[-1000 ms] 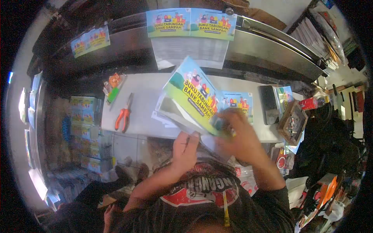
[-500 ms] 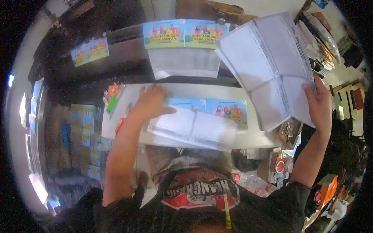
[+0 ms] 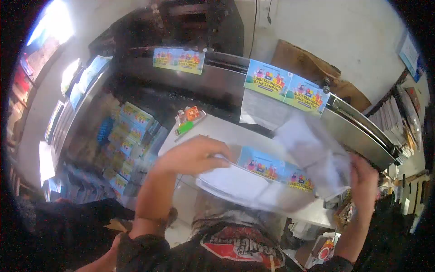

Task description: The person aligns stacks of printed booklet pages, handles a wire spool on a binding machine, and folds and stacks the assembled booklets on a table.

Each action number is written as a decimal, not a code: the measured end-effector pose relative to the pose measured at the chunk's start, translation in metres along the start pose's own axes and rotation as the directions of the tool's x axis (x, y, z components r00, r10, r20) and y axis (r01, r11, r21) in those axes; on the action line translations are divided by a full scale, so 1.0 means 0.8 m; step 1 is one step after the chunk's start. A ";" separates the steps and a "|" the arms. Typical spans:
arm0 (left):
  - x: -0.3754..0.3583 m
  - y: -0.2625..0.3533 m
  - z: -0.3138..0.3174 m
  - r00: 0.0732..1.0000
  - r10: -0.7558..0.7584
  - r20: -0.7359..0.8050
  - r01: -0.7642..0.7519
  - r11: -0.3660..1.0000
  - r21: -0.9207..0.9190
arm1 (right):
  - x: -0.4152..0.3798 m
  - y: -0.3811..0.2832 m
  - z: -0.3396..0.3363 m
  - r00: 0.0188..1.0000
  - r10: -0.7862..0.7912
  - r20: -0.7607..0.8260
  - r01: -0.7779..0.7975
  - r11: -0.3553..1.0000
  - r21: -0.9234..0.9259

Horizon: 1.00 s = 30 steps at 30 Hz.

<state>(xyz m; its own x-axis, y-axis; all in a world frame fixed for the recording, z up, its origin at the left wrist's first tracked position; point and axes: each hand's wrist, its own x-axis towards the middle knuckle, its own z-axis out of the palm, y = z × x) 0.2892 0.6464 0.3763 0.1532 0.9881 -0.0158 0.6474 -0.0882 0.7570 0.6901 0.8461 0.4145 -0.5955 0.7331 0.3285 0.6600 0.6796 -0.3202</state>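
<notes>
My left hand [image 3: 197, 155] is closed on the upper left edge of a stack of white sheets [image 3: 235, 182] at the table's near side. My right hand [image 3: 363, 183] grips the lower right corner of other white printed sheets [image 3: 312, 145], raised over the right part of the table and smeared by motion. Between the two, colourful booklet covers [image 3: 262, 162] lie on the white table [image 3: 222, 129], partly hidden by the sheets. Their print matches the covers [image 3: 267, 81] hanging on the dark metal bar behind, which read "Buku Tabungan Bank Sampah".
A green lighter [image 3: 184, 128] and an orange packet [image 3: 192, 113] lie at the table's far left corner. Piled printed booklets [image 3: 131, 131] stand left of it. Another person's forearm [image 3: 104, 259] shows at lower left. Cardboard [image 3: 303, 63] leans behind the metal bar [image 3: 217, 75].
The view has turned and tilted. My left hand has come down from above the table onto the sheet stack's edge. The sheets in my right hand have swung lower and toward the table.
</notes>
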 end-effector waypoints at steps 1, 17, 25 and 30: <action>0.006 0.007 0.004 0.999 0.028 0.016 -0.028 1.000 -0.008 | 0.010 -0.033 0.008 0.995 -0.054 0.078 0.057 0.998 -0.036; 0.085 -0.107 0.182 0.597 -0.183 -0.781 0.358 0.932 0.054 | -0.042 -0.092 0.178 0.918 -0.297 0.263 0.326 0.943 -0.071; -0.031 -0.036 0.243 0.809 0.165 -0.564 0.016 0.953 0.302 | -0.059 -0.075 0.210 0.903 -0.310 0.296 0.319 0.948 0.018; -0.022 -0.019 0.270 0.944 0.246 -0.220 -0.096 0.844 0.528 | -0.056 -0.074 0.210 0.889 -0.297 0.349 0.308 0.951 0.023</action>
<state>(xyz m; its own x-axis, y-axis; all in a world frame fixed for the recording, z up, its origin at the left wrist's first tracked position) 0.4377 0.6030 0.2240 0.1393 0.9387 0.3153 0.9258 -0.2364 0.2950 0.6007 0.7776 0.2694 -0.8850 0.4592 0.0770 0.4335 0.8729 -0.2240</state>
